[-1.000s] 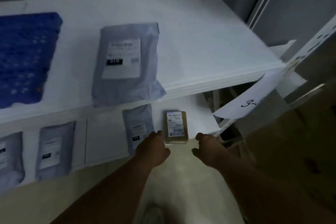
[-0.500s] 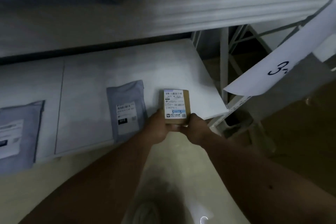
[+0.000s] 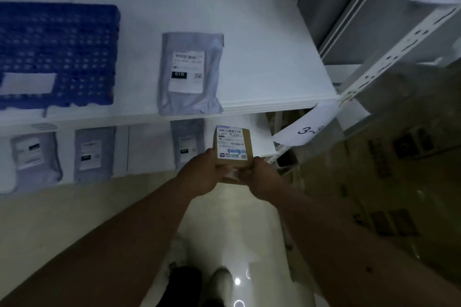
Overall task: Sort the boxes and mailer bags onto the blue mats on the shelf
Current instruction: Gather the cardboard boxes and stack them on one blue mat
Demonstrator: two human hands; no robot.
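A small brown cardboard box (image 3: 232, 147) with a white label is held in front of the lower shelf's right end. My left hand (image 3: 202, 174) grips its near left side and my right hand (image 3: 259, 177) grips its near right corner. A blue mat (image 3: 57, 40) with a white card on it lies at the left of the upper shelf (image 3: 262, 45). A grey mailer bag (image 3: 190, 73) lies on the upper shelf to the right of the mat. Three more grey mailer bags (image 3: 94, 154) lie on the lower shelf.
A white perforated shelf post (image 3: 399, 50) rises at the right, with a paper tag marked "3-3" (image 3: 308, 128) hanging from it. Pale floor and my shoes (image 3: 219, 281) are below. Dark cartons (image 3: 399, 157) stand to the right.
Both hands reached to the box on the lower shelf, took hold of it and lifted it toward me. The view then tipped back up, showing the upper shelf and blue mat again.
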